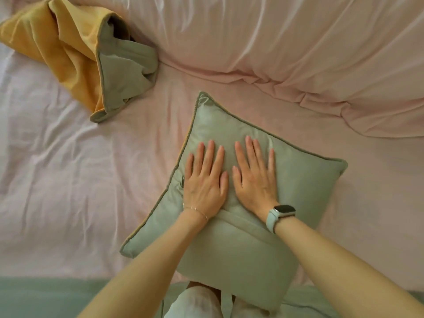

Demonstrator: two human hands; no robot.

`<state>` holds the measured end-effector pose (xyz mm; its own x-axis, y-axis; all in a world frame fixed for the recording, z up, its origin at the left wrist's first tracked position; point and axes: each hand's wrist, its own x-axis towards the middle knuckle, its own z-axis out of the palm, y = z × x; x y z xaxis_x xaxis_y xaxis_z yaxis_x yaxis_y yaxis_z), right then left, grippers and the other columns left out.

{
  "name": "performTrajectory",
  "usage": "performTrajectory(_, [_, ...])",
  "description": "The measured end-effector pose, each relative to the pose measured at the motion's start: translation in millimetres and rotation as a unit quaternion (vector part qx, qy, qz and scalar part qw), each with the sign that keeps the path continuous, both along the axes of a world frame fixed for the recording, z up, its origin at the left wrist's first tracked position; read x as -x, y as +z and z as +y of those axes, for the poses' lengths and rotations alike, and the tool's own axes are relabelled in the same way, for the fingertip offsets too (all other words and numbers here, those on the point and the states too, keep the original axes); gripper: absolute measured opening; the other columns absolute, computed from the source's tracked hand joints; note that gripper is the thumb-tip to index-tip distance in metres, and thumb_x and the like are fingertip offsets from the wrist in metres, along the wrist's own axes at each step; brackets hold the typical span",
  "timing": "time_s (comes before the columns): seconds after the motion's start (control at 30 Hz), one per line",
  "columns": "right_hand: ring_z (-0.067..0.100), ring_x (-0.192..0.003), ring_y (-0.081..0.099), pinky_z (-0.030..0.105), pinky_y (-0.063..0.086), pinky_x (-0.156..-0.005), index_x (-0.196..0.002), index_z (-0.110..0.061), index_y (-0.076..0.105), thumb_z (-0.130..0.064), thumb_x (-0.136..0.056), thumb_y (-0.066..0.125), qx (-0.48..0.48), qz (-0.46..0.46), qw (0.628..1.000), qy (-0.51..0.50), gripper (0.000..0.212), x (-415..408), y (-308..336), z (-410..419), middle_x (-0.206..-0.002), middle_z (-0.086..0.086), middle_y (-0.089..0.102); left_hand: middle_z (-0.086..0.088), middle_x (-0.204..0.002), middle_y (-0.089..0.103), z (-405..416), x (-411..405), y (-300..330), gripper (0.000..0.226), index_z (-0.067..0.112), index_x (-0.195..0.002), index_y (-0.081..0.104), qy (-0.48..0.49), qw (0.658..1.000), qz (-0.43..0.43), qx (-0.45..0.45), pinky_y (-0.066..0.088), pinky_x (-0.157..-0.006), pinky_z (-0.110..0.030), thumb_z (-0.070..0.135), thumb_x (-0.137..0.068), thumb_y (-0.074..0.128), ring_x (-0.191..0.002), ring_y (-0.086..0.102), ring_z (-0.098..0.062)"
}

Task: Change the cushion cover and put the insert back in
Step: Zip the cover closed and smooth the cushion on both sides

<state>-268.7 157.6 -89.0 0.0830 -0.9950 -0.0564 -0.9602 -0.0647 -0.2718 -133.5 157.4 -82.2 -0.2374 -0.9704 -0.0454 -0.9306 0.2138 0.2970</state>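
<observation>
Both hands flat on cushion; near corner hidden, zip apparently closed.

Both bare forearms are extended forward and angled inward, so that the wrists are brought close together. The left hand is laid flat, palm down, with the fingers straight and slightly spread and the thumb held out toward the other hand. The right hand is placed just beside it in the same flat, palm-down pose, fingers straight and a little fanned; the two thumbs are set near each other but apart. A thin chain is worn on the left wrist, and a watch on the right wrist.
</observation>
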Motion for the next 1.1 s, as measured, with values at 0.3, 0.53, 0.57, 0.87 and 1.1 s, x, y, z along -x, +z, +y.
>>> performTrajectory(0.3, [0.029, -0.137, 0.023, 0.053, 0.008, -0.112, -0.141, -0.013, 0.027, -0.035, -0.087, 0.035, 0.045, 0.002, 0.999, 0.019, 0.059, -2.7, -50.7, -22.1, -0.146, 0.017, 0.034, -0.008, -0.146, 0.030, -22.0, -1.2, -57.6, 0.054, 0.017, -0.140, 0.030, 0.011, 0.999, -0.004, 0.047, 0.012, -0.113, -0.043, 0.031, -0.088, 0.035, -0.137, 0.024, -0.027])
performTrajectory(0.53, [0.030, -0.128, 0.034, 0.057, 0.012, -0.109, -0.129, -0.017, 0.039, -0.037, -0.084, 0.034, 0.098, -0.011, 0.995, 0.009, 0.050, 10.1, -98.0, -92.6, -0.137, 0.012, 0.034, -0.006, -0.134, 0.037, -87.5, 15.9, -104.4, 0.049, 0.019, -0.128, 0.040, 0.032, 0.994, -0.016, 0.100, 0.025, -0.099, -0.045, 0.031, -0.081, 0.038, -0.123, 0.036, -0.028])
performTrajectory(0.57, [0.030, -0.124, 0.037, 0.057, 0.013, -0.108, -0.126, -0.017, 0.041, -0.037, -0.083, 0.035, 0.100, -0.014, 0.995, 0.010, 0.047, 11.3, -100.2, -98.6, -0.134, 0.011, 0.036, -0.005, -0.131, 0.038, -93.3, 17.3, -105.8, 0.048, 0.019, -0.126, 0.041, 0.036, 0.994, -0.015, 0.100, 0.026, -0.096, -0.046, 0.031, -0.079, 0.038, -0.120, 0.037, -0.027])
performTrajectory(0.87, [0.027, -0.075, 0.053, 0.038, 0.026, -0.076, -0.083, -0.015, 0.061, -0.031, -0.084, 0.037, 0.069, -0.008, 0.997, -0.014, 0.029, 8.1, -76.1, -140.0, -0.082, 0.005, 0.060, -0.007, -0.077, 0.060, -138.3, 14.6, -84.4, 0.021, 0.016, -0.083, 0.055, 0.062, 0.995, -0.025, 0.068, 0.038, -0.062, -0.034, 0.030, -0.081, 0.041, -0.073, 0.049, -0.026])
performTrajectory(1.1, [0.021, -0.088, 0.045, 0.039, 0.027, -0.086, -0.089, -0.011, 0.061, -0.033, -0.082, 0.043, 0.106, -0.083, 0.989, -0.068, 0.028, -3.8, -42.0, -79.9, -0.091, 0.009, 0.059, -0.008, -0.091, 0.063, -83.7, -0.3, -56.5, 0.014, 0.016, -0.090, 0.053, 0.045, 0.985, 0.101, 0.132, 0.031, -0.077, -0.034, 0.028, -0.086, 0.048, -0.089, 0.043, -0.020])
